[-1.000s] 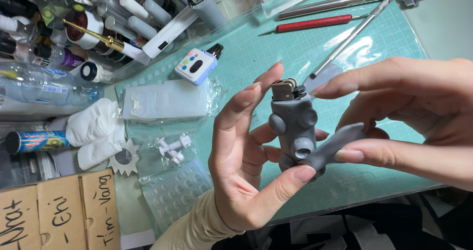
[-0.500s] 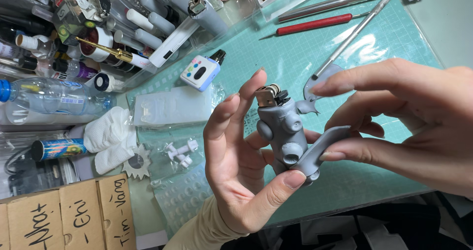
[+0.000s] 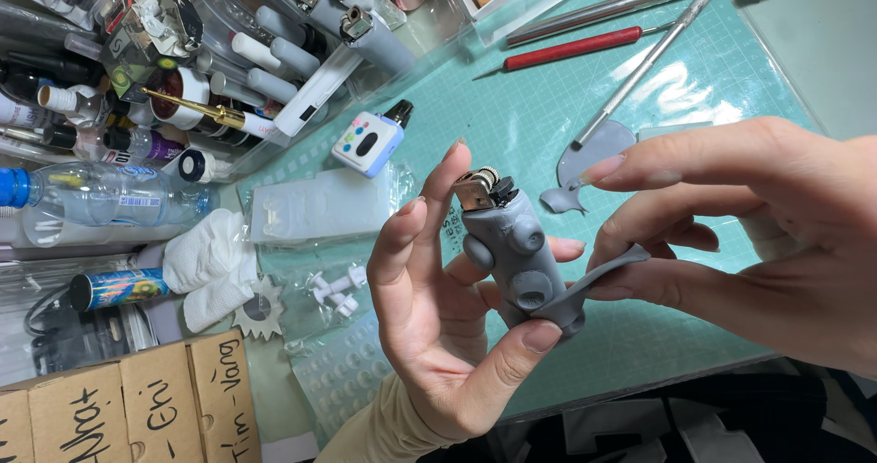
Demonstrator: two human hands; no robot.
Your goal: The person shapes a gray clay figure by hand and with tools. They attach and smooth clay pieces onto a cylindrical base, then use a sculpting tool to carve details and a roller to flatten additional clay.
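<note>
My left hand holds a lighter coated in grey clay upright, thumb under its base and fingers behind it. The metal lighter head shows at the top, and round clay bumps sit on its front. My right hand pinches a thin grey clay strip that runs from the lighter's lower end to the right. A flat piece of grey clay lies on the green cutting mat behind the hands.
On the mat lie a red-handled tool, a long metal tool and a small decorated lighter. At the left are a clear tray of pens and tubes, a water bottle, white cloth, plastic bags and cardboard boxes.
The clay-covered lighter has tilted, its top leaning left. My right fingers have drawn the clay strip out to the right. The view has shifted slightly.
</note>
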